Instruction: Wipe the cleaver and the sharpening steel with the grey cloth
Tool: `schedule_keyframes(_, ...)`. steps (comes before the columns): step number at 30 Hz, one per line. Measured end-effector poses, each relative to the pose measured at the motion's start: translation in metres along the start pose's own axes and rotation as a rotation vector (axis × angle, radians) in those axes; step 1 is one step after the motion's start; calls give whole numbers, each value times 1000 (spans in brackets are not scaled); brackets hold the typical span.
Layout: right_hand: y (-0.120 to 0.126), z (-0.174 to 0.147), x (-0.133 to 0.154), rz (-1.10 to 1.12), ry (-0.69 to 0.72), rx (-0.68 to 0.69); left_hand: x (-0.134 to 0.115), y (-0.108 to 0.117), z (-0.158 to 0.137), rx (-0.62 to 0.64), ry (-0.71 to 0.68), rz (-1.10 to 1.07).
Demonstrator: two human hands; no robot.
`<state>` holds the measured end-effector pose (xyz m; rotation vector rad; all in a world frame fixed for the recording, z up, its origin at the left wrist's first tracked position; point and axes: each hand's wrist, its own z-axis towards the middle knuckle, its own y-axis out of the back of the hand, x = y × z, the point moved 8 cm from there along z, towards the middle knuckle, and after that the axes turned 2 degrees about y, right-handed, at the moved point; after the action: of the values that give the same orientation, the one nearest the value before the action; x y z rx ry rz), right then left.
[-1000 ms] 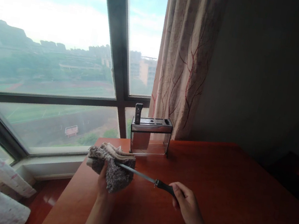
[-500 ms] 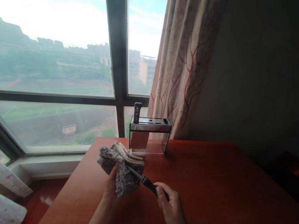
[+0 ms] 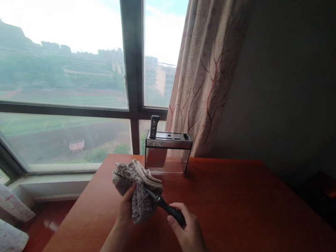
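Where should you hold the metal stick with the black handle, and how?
Probably best around the black handle, coming from the right, where the right hand grips it: it's thicker and slants down toward that side, while the thin metal rod runs into the fluffy cloth.

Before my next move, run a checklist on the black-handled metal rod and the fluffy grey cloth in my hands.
1. Left hand gripping the fluffy grey cloth: ok.
2. Right hand closed on the black-handled metal rod: ok.
3. Shaft within the cloth's folds: ok, its tip showing at the upper left edge.
4. Clear boxy holder with slotted top upright on the reddish-brown wooden table: ok.
5. Shaft clean: cannot tell, cloth covers most of it.
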<state>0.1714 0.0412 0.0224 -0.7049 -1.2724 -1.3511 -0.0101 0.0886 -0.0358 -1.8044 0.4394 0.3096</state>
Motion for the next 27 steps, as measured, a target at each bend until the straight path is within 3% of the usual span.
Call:
schedule_keyframes(5,8,-3,-7,-23,0,-13,-22,8,3,2,-103,-73)
schedule_keyframes(10,9,-11,-36,131,-179,14,-42,16,7,45,-178,-150)
schedule_keyframes(13,12,-13,-42,179,-205,9,-47,17,8,92,-185,-161)
schedule_keyframes(18,15,-14,-40,178,-194,20,-45,14,7,120,-177,-153)
schedule_keyframes(27,16,-7,-32,79,-115,-37,-25,10,4,-20,-131,-58)
